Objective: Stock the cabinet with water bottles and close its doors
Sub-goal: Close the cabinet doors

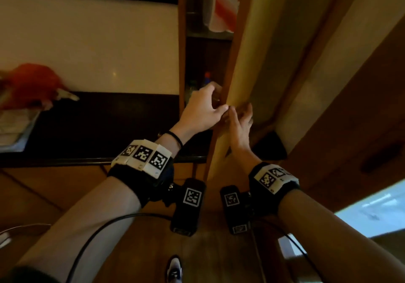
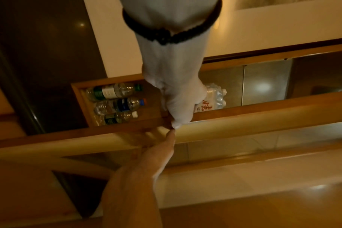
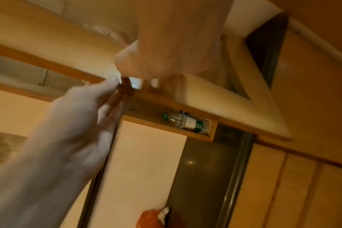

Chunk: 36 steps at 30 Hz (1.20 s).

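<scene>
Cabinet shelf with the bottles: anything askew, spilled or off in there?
Nothing stands out. Three water bottles sit side by side on the bottom shelf, caps on, no spill visible. A shrink-wrapped pack sits on the shelf above. The cabinet door is partly open, with both hands at its edge.

Water bottles (image 2: 117, 102) on cabinet shelf (image 2: 82, 98)

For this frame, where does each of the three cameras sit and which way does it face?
Head: on the head, looking down; both forearms, left hand, right hand at the cabinet door.
Left wrist: along the left hand into the cabinet at the water bottles.
Right wrist: along the right hand at the door edge.
All share both hands.
</scene>
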Each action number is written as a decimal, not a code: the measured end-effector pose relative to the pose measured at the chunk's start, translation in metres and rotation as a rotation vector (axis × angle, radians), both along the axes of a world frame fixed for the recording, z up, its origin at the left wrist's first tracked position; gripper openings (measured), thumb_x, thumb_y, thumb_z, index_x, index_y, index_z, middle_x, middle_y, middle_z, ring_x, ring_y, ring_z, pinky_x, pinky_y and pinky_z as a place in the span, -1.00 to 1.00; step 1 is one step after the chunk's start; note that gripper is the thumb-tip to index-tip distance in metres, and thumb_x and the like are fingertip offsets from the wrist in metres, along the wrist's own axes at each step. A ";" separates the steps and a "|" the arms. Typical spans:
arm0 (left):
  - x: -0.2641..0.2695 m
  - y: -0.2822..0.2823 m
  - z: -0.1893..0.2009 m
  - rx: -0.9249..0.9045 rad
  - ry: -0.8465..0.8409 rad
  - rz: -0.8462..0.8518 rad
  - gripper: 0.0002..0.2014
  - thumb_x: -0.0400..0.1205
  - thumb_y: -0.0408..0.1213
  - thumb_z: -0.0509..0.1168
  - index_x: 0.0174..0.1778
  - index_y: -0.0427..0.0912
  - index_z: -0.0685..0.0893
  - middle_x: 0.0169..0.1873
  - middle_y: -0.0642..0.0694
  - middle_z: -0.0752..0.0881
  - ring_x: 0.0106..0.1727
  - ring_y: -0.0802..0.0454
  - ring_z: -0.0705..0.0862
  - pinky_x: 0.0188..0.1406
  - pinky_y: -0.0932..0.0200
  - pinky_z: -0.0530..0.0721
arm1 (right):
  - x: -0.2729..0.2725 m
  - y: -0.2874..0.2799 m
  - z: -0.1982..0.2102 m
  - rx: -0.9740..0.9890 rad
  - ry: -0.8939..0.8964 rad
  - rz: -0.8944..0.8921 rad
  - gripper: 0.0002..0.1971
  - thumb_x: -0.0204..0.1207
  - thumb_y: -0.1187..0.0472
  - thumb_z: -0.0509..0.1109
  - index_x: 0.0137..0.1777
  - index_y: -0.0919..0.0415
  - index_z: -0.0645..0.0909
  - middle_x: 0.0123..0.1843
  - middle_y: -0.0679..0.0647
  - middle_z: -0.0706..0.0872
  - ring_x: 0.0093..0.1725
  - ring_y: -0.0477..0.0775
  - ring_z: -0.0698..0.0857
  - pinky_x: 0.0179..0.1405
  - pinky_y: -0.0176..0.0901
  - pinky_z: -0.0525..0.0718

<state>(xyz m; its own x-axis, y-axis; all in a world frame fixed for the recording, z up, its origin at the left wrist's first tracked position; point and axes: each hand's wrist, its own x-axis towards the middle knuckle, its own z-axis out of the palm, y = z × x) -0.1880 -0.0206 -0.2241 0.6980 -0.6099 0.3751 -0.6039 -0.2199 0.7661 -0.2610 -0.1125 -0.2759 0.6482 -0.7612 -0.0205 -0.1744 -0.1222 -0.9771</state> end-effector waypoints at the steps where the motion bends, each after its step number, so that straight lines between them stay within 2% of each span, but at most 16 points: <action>1: 0.013 0.002 0.000 -0.003 0.021 0.003 -0.70 0.55 -0.20 0.44 0.17 -0.11 0.62 0.05 0.06 0.75 0.06 0.18 0.72 0.11 0.26 0.71 | 0.013 -0.004 0.001 -0.004 0.026 0.007 -0.26 0.62 -0.26 0.11 0.69 -0.11 -0.15 0.71 0.17 0.00 0.68 0.28 0.10 0.62 0.35 0.20; 4: 0.049 0.002 -0.003 -0.016 0.064 0.008 -0.73 0.57 -0.23 0.43 0.17 -0.10 0.63 0.04 0.07 0.76 0.08 0.16 0.73 0.13 0.26 0.71 | 0.050 -0.014 -0.002 -0.021 0.033 0.014 -0.24 0.53 -0.35 0.13 0.65 -0.12 -0.03 0.65 0.14 0.11 0.62 0.28 0.19 0.58 0.34 0.29; 8: 0.091 0.001 -0.012 -0.069 0.107 0.035 -0.76 0.61 -0.23 0.40 0.19 -0.06 0.63 0.02 0.09 0.76 0.08 0.18 0.74 0.13 0.15 0.76 | 0.093 -0.012 -0.007 -0.063 0.005 -0.069 -0.33 0.55 -0.24 0.25 0.54 0.06 0.16 0.49 0.14 0.27 0.49 0.16 0.34 0.48 0.10 0.45; 11: 0.112 -0.003 -0.019 -0.146 0.040 0.091 -0.74 0.62 -0.21 0.38 0.22 -0.12 0.65 -0.01 0.12 0.74 0.04 0.22 0.73 0.12 0.15 0.75 | 0.118 -0.015 -0.009 -0.130 0.027 -0.126 -0.38 0.56 -0.21 0.28 0.45 0.18 0.26 0.42 0.15 0.36 0.32 0.05 0.39 0.35 -0.04 0.47; 13: 0.119 -0.010 -0.023 -0.172 0.016 0.139 -0.65 0.61 -0.12 0.38 0.28 -0.16 0.66 0.06 0.07 0.77 0.09 0.20 0.74 0.16 0.20 0.73 | 0.128 -0.019 -0.011 -0.154 0.027 -0.147 -0.38 0.56 -0.20 0.28 0.43 0.20 0.28 0.39 0.17 0.39 0.21 -0.02 0.38 0.36 -0.01 0.50; 16: 0.126 -0.022 -0.029 -0.197 0.000 0.136 -0.58 0.59 -0.02 0.39 0.29 -0.18 0.68 0.13 0.02 0.75 0.13 0.20 0.71 0.16 0.27 0.70 | 0.134 -0.028 -0.018 -0.173 0.014 -0.136 -0.41 0.53 -0.24 0.29 0.35 0.17 0.31 0.26 0.06 0.41 0.24 0.06 0.47 0.35 0.13 0.57; 18: 0.132 -0.026 -0.032 -0.240 -0.038 0.137 -0.62 0.54 -0.05 0.45 0.18 -0.22 0.71 0.05 0.06 0.65 0.05 0.27 0.62 0.11 0.45 0.60 | 0.137 -0.034 -0.019 -0.162 -0.004 -0.106 -0.43 0.45 -0.30 0.31 0.26 0.09 0.32 0.19 0.01 0.43 0.25 0.11 0.53 0.29 0.18 0.63; 20: 0.143 -0.027 -0.033 -0.257 -0.083 0.173 -0.56 0.48 -0.03 0.51 0.18 -0.22 0.71 0.10 0.02 0.54 0.12 0.22 0.53 0.14 0.54 0.47 | 0.143 -0.038 -0.016 -0.112 -0.013 -0.076 -0.37 0.31 -0.40 0.33 0.18 0.01 0.31 0.19 0.03 0.50 0.22 0.10 0.59 0.24 0.17 0.68; 22: 0.155 -0.028 -0.032 -0.245 -0.100 0.241 -0.40 0.42 0.04 0.54 0.33 -0.13 0.63 0.23 -0.08 0.47 0.29 0.10 0.45 0.26 0.53 0.37 | 0.152 -0.043 -0.011 -0.083 0.004 -0.059 -0.27 0.18 -0.49 0.33 0.17 0.02 0.35 0.20 0.09 0.56 0.21 0.12 0.63 0.21 0.19 0.69; 25: 0.175 -0.033 -0.027 -0.251 0.009 0.304 -0.14 0.37 0.02 0.58 0.55 -0.10 0.36 0.41 -0.15 0.33 0.44 0.08 0.34 0.32 0.64 0.24 | 0.171 -0.050 -0.008 -0.085 0.008 -0.036 -0.22 0.19 -0.49 0.29 0.22 0.11 0.42 0.20 0.16 0.62 0.18 0.16 0.67 0.16 0.24 0.71; 28: 0.193 -0.041 -0.021 -0.205 0.144 0.272 -0.08 0.48 0.00 0.51 0.65 -0.19 0.16 0.57 -0.16 0.26 0.58 0.00 0.28 0.42 0.47 0.22 | 0.192 -0.053 -0.005 -0.074 0.022 -0.012 -0.19 0.18 -0.50 0.29 0.24 0.12 0.42 0.23 0.17 0.60 0.13 0.13 0.69 0.13 0.21 0.74; 30: 0.204 -0.046 -0.020 -0.206 0.205 0.248 -0.11 0.55 -0.02 0.44 0.68 -0.19 0.09 0.63 -0.14 0.23 0.64 -0.01 0.24 0.58 0.20 0.27 | 0.206 -0.059 -0.003 -0.068 0.041 -0.001 -0.15 0.14 -0.52 0.27 0.23 0.14 0.43 0.23 0.19 0.61 0.14 0.15 0.69 0.15 0.21 0.73; 32: 0.214 -0.053 -0.018 -0.213 0.250 0.239 -0.13 0.59 -0.04 0.41 0.69 -0.19 0.05 0.66 -0.13 0.22 0.66 -0.02 0.22 0.63 0.03 0.27 | 0.218 -0.064 0.002 -0.069 0.073 0.016 -0.20 0.14 -0.51 0.24 0.18 0.11 0.39 0.23 0.21 0.61 0.17 0.19 0.67 0.18 0.22 0.70; 34: 0.224 -0.060 -0.017 -0.204 0.246 0.237 -0.18 0.61 -0.06 0.39 0.68 -0.19 0.10 0.62 -0.14 0.29 0.62 -0.05 0.32 0.58 -0.02 0.37 | 0.228 -0.067 0.007 -0.084 0.092 0.009 -0.35 0.29 -0.41 0.29 0.13 0.11 0.36 0.22 0.20 0.57 0.20 0.21 0.61 0.22 0.19 0.66; 36: 0.234 -0.064 -0.019 -0.216 0.219 0.242 -0.25 0.60 -0.07 0.40 0.64 -0.18 0.20 0.55 -0.13 0.36 0.51 -0.03 0.45 0.48 -0.02 0.52 | 0.236 -0.074 0.004 -0.105 0.102 -0.010 -0.49 0.50 -0.20 0.34 0.17 0.20 0.35 0.24 0.21 0.50 0.17 0.16 0.53 0.19 0.05 0.58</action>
<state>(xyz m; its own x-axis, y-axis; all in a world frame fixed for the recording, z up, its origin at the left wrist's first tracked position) 0.0459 -0.0845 -0.2431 0.8899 -0.3407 0.3034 -0.3716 -0.1556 0.9153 -0.0251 -0.1861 -0.2720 0.6394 -0.7689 -0.0057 -0.2740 -0.2209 -0.9360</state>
